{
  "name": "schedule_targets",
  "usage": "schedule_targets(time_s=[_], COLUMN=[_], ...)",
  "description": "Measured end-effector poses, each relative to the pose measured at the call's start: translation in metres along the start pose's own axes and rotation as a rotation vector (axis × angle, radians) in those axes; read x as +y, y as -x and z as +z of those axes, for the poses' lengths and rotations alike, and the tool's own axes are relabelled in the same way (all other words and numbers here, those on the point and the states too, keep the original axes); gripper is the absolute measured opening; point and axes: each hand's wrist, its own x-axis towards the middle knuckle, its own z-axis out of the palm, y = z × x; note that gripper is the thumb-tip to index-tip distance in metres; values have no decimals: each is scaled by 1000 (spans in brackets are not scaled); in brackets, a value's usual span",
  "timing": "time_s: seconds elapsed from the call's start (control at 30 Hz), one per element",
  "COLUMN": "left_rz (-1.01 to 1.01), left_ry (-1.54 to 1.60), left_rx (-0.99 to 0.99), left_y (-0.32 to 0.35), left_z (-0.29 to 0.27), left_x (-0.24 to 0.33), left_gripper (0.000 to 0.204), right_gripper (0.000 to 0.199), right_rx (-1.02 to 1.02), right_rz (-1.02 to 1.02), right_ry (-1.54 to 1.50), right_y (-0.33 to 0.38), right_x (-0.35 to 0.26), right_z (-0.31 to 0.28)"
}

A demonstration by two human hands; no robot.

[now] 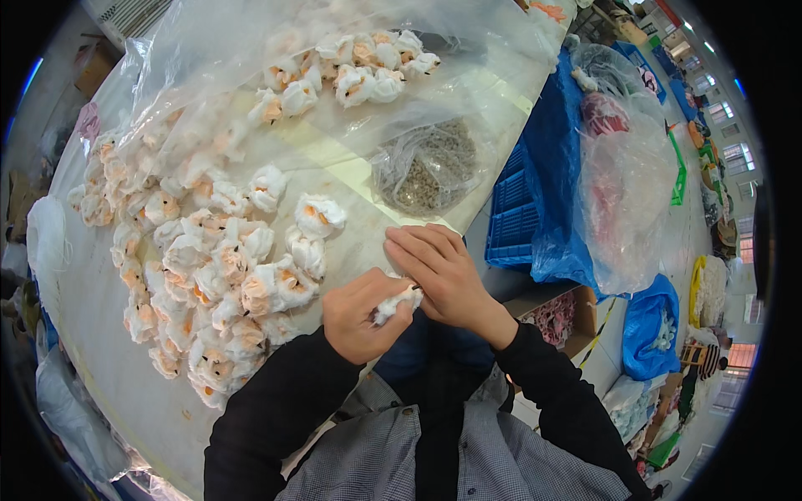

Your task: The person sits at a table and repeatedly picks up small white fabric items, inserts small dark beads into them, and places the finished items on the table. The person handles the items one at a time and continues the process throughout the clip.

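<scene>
While my left hand (361, 313) grips a likely unfinished white plush (391, 309), my right hand (451, 280) half-open beside it, the plush pile (205, 255) at nine o'clock may be undone.

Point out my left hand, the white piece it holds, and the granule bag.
Left hand (355, 313): head view, back of the hand.
White piece (390, 309): head view, its exposed fluff.
Granule bag (428, 169): head view, middle of its clear plastic.
</scene>
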Motion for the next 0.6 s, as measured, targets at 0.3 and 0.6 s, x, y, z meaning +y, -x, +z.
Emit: schedule_targets(time_s=[0.3,0.6], left_rz=[18,-58], left_ry=[26,65], left_rx=[-26,-44], left_y=[3,5], left_z=[4,4], left_x=[1,0], left_gripper=[20,15], right_gripper=[53,47], right_rx=[72,126], right_rz=[104,131], right_ry=[-22,33], right_y=[1,3], right_x=[-8,-7], right_z=[-1,0])
